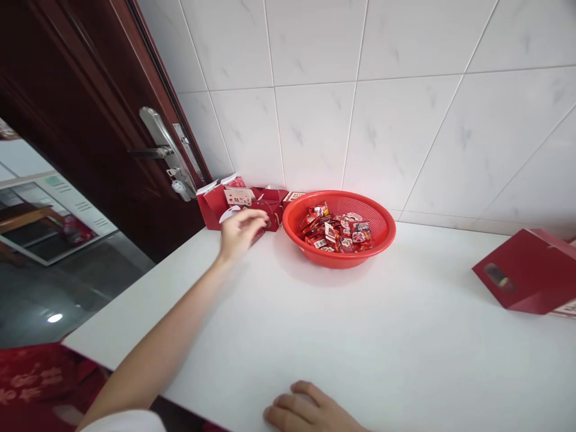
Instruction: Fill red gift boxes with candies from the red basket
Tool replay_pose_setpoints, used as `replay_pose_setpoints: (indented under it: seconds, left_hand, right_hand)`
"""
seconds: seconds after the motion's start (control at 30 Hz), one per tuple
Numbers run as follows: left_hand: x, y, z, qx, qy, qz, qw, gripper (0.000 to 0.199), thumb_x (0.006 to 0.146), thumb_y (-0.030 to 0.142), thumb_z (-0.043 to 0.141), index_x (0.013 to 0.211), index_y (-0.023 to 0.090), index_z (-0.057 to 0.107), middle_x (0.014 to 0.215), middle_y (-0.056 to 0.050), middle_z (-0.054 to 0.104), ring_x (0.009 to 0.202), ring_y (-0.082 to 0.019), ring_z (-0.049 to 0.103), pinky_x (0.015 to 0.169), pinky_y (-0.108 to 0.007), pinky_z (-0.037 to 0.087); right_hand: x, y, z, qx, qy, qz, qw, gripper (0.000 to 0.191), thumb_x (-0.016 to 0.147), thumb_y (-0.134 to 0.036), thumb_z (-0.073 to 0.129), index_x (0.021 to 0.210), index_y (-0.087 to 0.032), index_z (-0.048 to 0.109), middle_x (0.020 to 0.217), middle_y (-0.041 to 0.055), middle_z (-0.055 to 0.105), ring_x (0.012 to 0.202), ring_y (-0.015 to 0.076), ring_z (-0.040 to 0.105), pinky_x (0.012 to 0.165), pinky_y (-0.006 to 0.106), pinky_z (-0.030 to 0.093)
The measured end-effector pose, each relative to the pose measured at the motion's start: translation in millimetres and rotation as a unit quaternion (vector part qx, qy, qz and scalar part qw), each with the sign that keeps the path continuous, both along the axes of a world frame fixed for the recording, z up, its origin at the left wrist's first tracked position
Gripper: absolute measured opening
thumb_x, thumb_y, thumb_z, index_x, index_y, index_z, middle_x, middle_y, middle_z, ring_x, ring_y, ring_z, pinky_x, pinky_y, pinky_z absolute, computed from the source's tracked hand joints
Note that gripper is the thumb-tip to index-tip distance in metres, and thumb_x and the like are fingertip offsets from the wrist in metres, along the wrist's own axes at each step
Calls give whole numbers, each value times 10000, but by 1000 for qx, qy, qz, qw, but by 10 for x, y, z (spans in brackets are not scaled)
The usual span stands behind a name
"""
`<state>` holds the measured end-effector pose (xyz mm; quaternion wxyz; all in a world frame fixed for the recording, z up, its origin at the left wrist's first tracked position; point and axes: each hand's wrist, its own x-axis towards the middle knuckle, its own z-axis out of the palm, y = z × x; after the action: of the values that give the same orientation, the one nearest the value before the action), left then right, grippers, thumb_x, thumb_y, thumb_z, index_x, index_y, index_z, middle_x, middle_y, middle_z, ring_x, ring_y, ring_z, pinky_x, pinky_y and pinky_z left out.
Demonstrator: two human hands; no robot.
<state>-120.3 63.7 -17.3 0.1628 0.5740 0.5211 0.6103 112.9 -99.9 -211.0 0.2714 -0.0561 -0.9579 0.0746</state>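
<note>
My left hand (240,234) is stretched out at the far left of the white table (315,336), in front of several red boxes (216,207). Its fingers are bent with thumb and fingertips near each other beside a dark red box (271,211); whether they hold anything is too blurred to tell. To the right of that hand stands a red plastic basket (339,259) with many small red packets (330,234) in it. My right hand (312,411) lies on the table's near edge, palm down, with its fingers slightly bent and nothing seen in them.
A red box (524,273) with a small window lies at the right. White tiled wall (315,132) runs behind the table. A dark wooden door (103,108) with a metal handle (162,144) is at the left. Red printed material (31,384) shows at the lower left.
</note>
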Motion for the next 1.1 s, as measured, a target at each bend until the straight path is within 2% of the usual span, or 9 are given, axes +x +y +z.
replay_pose_setpoints:
  seconds: [0.1, 0.2, 0.33, 0.5, 0.63, 0.8, 0.93, 1.0, 1.1]
  left_hand:
    - [-528, 106, 185, 23, 7, 141, 990, 87, 716, 224, 652, 761, 201, 723, 869, -38, 767, 863, -212, 717, 896, -341, 572]
    - [-884, 244, 219, -40, 66, 232, 970, 122, 691, 134, 641, 745, 203, 726, 897, -34, 773, 904, -226, 720, 935, -354, 557]
    - [-1078, 434, 122, -143, 176, 220, 949, 150, 657, 91, 653, 632, 219, 727, 904, -39, 787, 986, -268, 714, 979, -364, 528]
    - [-1028, 561, 43, -240, 214, 155, 934, 143, 684, 145, 669, 721, 207, 793, 1081, -54, 802, 1115, -284, 697, 998, -311, 507]
    - [-924, 552, 45, -255, 221, 150, 929, 323, 675, 129, 633, 932, 166, 825, 1182, -89, 781, 1136, -283, 699, 963, -293, 519]
    - [-836, 352, 47, -238, 253, 165, 923, 520, 724, 208, 577, 1196, 110, 772, 1113, -113, 797, 999, -284, 722, 881, -315, 544]
    - [-741, 66, 75, -185, 247, 158, 938, 496, 723, 358, 638, 1150, 163, 797, 1114, -85, 799, 1015, -286, 720, 893, -318, 555]
    - [-638, -98, 103, -174, 230, 145, 946, 477, 684, 383, 678, 1103, 195, 811, 1119, -65, 800, 1071, -299, 714, 903, -316, 561]
    - [-410, -332, 132, -192, 212, 98, 953, 496, 670, 420, 697, 1104, 203, 805, 1100, -63, 802, 1023, -309, 736, 808, -321, 593]
  right_hand:
    - [-3, 7, 15, -21, -11, 3, 1000, 345, 1090, -305, 403, 1312, -129, 600, 1169, 56, 782, 1052, 175, 710, 1040, 316, 529]
    - [31, 40, 84, -48, -33, 22, 998, 358, 1078, -330, 446, 1346, -130, 574, 1236, 62, 758, 1151, 183, 682, 1123, 351, 487]
    - [80, 71, 196, -75, -46, 25, 996, 410, 1057, -400, 494, 1359, -132, 567, 1276, 64, 742, 1243, 196, 641, 1199, 395, 420]
    - [77, 66, 284, -94, -55, 15, 994, 437, 1039, -481, 514, 1319, -158, 603, 1242, 47, 759, 1260, 184, 633, 1223, 377, 378]
    - [70, 77, 266, -108, -46, 24, 993, 419, 1067, -443, 460, 1343, -153, 581, 1262, 39, 749, 1262, 179, 625, 1234, 372, 356]
    - [41, 90, 142, -116, -19, 43, 992, 430, 1095, -393, 369, 1390, -124, 529, 1265, 91, 736, 1269, 171, 614, 1252, 366, 312]
    - [-14, 92, 79, -124, -9, 54, 991, 391, 1094, -340, 388, 1401, -135, 513, 1257, 95, 736, 1277, 148, 613, 1255, 326, 294]
    - [-7, 109, 154, -110, 18, 45, 993, 337, 1075, -337, 444, 1353, -180, 556, 1235, 93, 739, 1204, 150, 652, 1214, 317, 361]
    - [87, 176, 468, -62, 114, 2, 991, 277, 1024, -333, 528, 1251, -204, 620, 1288, 134, 693, 1129, 219, 665, 1084, 386, 497]
